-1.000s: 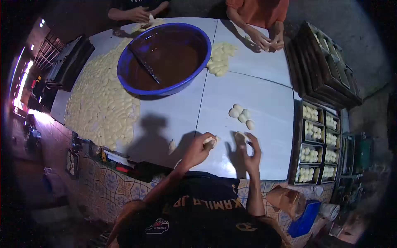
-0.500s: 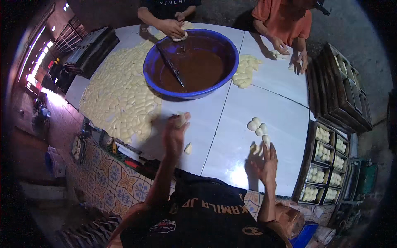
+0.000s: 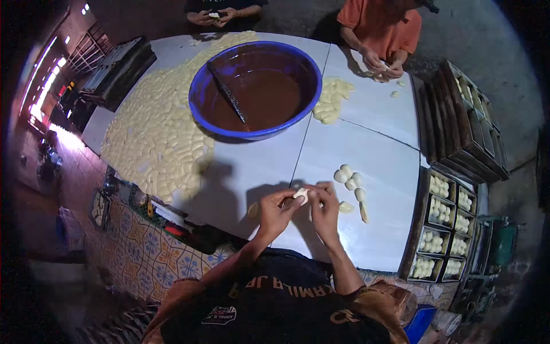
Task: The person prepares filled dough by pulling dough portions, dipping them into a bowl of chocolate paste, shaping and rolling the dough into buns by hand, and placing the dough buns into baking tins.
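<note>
L hand (image 3: 274,217) & R hand (image 3: 327,213): fingers (image 3: 279,196) of each closed, clamped tog. on 1 pc. dough (image 3: 302,195). Dough posn.: btwn. hands, over near ctr. of desk (image 3: 378,149). Right of R hand: 2 flat pcs. (image 3: 345,207), near side of balls (image 3: 350,183). Basin (image 3: 255,135): far, left of ctr. Markings: blk. shirt (image 3: 275,321), gold-brn. lettering (image 3: 298,288), inverted; badge (image 3: 219,315) at left.

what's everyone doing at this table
The person's left hand and right hand hold a pale dough piece between them, above the white table. Rounded dough balls lie just beyond, to the right. Farther off stands a blue basin. Across the table, a person in orange also has both hands on dough.
</note>
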`<state>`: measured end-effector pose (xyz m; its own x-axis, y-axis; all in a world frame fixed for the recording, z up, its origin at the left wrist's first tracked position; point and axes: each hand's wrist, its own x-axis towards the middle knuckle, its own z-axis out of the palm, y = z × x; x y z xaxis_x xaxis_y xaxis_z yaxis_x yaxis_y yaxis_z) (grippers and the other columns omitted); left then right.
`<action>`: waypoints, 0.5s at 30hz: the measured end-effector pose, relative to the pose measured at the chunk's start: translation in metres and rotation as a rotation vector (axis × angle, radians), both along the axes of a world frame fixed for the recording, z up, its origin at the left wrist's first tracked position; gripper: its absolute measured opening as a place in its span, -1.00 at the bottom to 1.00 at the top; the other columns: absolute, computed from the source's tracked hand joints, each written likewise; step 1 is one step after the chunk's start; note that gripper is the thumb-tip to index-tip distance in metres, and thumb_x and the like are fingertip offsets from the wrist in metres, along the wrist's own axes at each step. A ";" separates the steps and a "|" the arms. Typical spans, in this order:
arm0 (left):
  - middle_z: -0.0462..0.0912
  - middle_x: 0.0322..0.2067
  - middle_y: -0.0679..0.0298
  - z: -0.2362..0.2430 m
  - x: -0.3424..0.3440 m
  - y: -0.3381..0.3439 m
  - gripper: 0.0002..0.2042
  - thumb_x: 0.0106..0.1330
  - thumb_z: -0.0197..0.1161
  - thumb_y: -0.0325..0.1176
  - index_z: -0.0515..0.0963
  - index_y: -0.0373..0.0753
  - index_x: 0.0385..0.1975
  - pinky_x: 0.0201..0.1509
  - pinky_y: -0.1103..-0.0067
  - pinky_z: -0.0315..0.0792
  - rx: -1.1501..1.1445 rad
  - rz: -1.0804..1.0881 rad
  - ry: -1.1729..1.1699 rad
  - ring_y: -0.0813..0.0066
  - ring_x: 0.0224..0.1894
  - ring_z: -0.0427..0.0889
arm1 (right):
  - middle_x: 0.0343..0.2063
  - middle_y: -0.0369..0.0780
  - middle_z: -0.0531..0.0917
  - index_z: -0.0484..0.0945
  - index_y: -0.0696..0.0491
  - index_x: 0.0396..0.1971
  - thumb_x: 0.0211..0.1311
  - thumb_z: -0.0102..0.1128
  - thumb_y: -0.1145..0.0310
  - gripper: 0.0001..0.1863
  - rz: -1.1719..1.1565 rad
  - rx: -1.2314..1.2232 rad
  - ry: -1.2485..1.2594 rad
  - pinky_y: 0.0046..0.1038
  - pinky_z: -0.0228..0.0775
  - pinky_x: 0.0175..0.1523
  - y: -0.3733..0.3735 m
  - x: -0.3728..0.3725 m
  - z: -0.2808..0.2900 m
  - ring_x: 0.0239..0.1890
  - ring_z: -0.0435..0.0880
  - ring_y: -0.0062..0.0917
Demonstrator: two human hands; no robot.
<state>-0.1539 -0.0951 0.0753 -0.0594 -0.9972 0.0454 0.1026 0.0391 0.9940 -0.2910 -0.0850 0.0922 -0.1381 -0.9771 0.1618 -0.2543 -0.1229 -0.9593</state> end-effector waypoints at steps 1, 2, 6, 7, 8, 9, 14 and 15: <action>0.67 -0.42 0.32 0.007 0.002 0.001 -0.81 0.20 0.35 -0.42 0.63 -0.39 -0.28 -0.30 0.70 0.45 0.003 0.012 0.000 0.67 -0.38 0.57 | -0.14 -0.15 0.42 0.65 0.12 -0.16 0.32 0.07 0.24 -0.70 -0.032 -0.030 0.026 -0.45 0.34 -0.03 -0.009 -0.005 -0.005 -0.03 0.43 -0.38; 0.68 -0.42 0.32 0.012 0.006 0.002 -0.82 0.18 0.37 -0.44 0.63 -0.40 -0.29 -0.31 0.69 0.45 -0.130 -0.023 -0.194 0.67 -0.38 0.58 | -0.12 -0.14 0.43 0.64 0.12 -0.17 0.35 0.03 0.15 -0.64 -0.010 -0.153 0.061 -0.42 0.32 -0.03 -0.014 -0.005 -0.005 -0.03 0.41 -0.39; 0.63 -0.23 0.26 0.009 0.006 -0.005 -0.75 0.26 0.27 -0.35 0.55 -0.36 -0.15 -0.08 0.57 0.44 0.408 -0.224 0.590 0.52 -0.20 0.58 | 0.10 -0.07 0.41 0.59 0.11 -0.10 0.32 -0.01 -0.12 -0.44 0.316 -0.250 -0.087 -0.16 0.10 0.27 -0.022 0.012 -0.003 0.20 0.29 -0.23; 0.61 -0.14 0.23 0.007 0.005 -0.007 -0.71 0.31 0.21 -0.29 0.52 -0.33 -0.07 0.04 0.51 0.43 0.732 -0.299 1.082 0.44 -0.10 0.58 | 0.14 -0.08 0.38 0.58 0.15 -0.10 0.22 0.08 -0.19 -0.37 0.308 -0.181 -0.056 -0.21 0.08 0.29 -0.025 0.009 -0.004 0.23 0.28 -0.26; 0.53 -0.05 0.25 -0.001 0.003 -0.009 -0.63 0.38 0.07 -0.15 0.43 -0.31 0.02 0.18 0.49 0.33 0.723 -0.284 1.018 0.47 0.01 0.49 | 0.17 -0.09 0.35 0.55 0.15 -0.05 0.17 0.11 -0.23 -0.31 0.328 -0.111 -0.213 -0.23 0.07 0.30 -0.032 0.008 -0.004 0.25 0.26 -0.27; 0.53 -0.03 0.16 0.005 0.003 -0.014 -0.45 0.37 0.06 0.01 0.34 -0.39 0.12 0.23 0.42 0.30 0.704 -0.359 1.175 0.36 0.03 0.49 | 0.20 -0.09 0.33 0.53 0.15 0.00 0.11 0.14 -0.27 -0.25 0.336 -0.031 -0.370 -0.26 0.05 0.32 -0.036 0.005 -0.005 0.27 0.24 -0.29; 0.55 -0.06 -0.07 0.047 0.006 -0.138 -0.15 0.31 -0.15 0.31 0.25 -0.52 0.17 0.15 0.28 0.40 0.276 -0.643 0.761 0.17 -0.01 0.57 | 0.30 -0.14 0.16 -0.15 0.03 0.43 0.10 -0.03 -0.44 0.10 0.330 0.053 -0.391 -0.36 0.28 0.18 -0.059 -0.021 -0.038 0.22 0.31 -0.36; 0.64 -0.22 0.02 0.046 0.010 -0.173 -0.29 0.40 -0.18 0.22 0.44 -0.49 -0.03 0.02 0.33 0.49 0.177 -0.355 0.548 0.24 -0.14 0.64 | 0.29 -0.14 0.17 -0.15 0.03 0.42 0.15 -0.03 -0.38 0.05 0.296 0.056 -0.439 -0.28 0.31 0.15 -0.063 -0.016 -0.031 0.19 0.34 -0.36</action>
<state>-0.1435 -0.2678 0.1213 -0.3999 -0.9165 0.0007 0.5705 -0.2484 0.7828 -0.3070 -0.1480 0.0616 0.1023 -0.9900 0.0971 0.2103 -0.0739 -0.9748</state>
